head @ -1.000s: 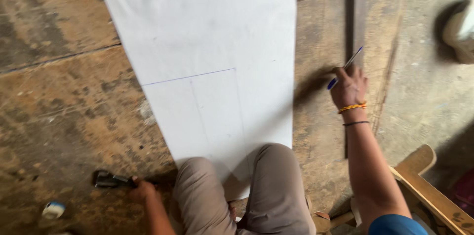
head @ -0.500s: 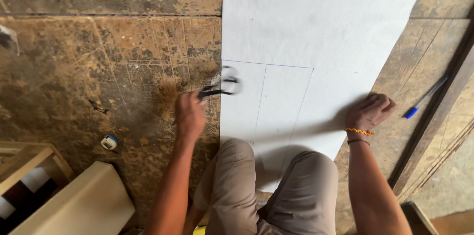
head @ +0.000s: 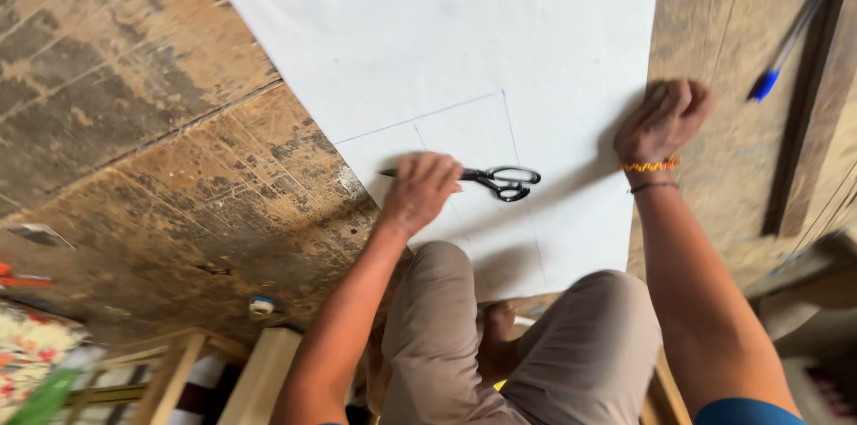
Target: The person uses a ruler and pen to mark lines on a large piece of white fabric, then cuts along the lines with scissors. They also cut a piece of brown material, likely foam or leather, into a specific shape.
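Worn wooden floor (head: 178, 175) under you, and your left hand (head: 420, 188) has carried the scissors (head: 500, 181) from the sheet's edge onto the white sheet (head: 464, 41). Fingers curl over the blades, black handles poking right, while your right hand (head: 662, 120) presses fisted, holding nothing, well apart at the sheet's right edge.

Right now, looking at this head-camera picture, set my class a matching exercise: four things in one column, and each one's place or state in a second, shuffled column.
Things
1. scissors
2. pen
3. left hand
4. right hand

Places or states
A. lying on the bare floor, right of the sheet
B. pressed on the sheet's right edge
C. lying on the white sheet, handles to the right
D. over the scissor blades

Pairs: 1-C, 2-A, 3-D, 4-B
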Tool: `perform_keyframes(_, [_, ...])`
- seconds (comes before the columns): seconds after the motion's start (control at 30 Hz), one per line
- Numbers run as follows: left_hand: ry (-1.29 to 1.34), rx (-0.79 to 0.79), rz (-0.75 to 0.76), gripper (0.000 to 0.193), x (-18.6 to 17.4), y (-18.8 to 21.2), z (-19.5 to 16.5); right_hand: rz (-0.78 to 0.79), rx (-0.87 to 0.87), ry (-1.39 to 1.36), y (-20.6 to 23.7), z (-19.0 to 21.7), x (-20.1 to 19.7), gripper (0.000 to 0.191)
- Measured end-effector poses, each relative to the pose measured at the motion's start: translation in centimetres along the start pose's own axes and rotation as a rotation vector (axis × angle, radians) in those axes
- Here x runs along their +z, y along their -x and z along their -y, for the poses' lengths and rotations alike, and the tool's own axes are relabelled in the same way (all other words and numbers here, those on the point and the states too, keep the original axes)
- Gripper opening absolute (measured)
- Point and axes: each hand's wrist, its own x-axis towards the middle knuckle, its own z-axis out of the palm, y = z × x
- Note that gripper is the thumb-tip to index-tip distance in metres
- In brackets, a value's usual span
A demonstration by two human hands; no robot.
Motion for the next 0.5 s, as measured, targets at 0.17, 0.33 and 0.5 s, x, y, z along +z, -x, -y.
perform_keyframes(0.17, [-0.320,-0.662,-0.552,0.079,-2.9,4.2,8.0,0.250,-0.670,1.021,0.5,2.7,-0.4,0.024])
perform_keyframes(0.33, [-0.368,-0.641,-0.633,0.074,-0.9,3.7,11.2,0.197,-0.806,0.978,-0.5,4.0,1.0,0.033])
perform_keyframes(0.5, [-0.490,-0.628,-0.648,0.074,-0.3,4.3,12.1,0.180,-0.752,1.263,3.6,5.1,2.0,0.015])
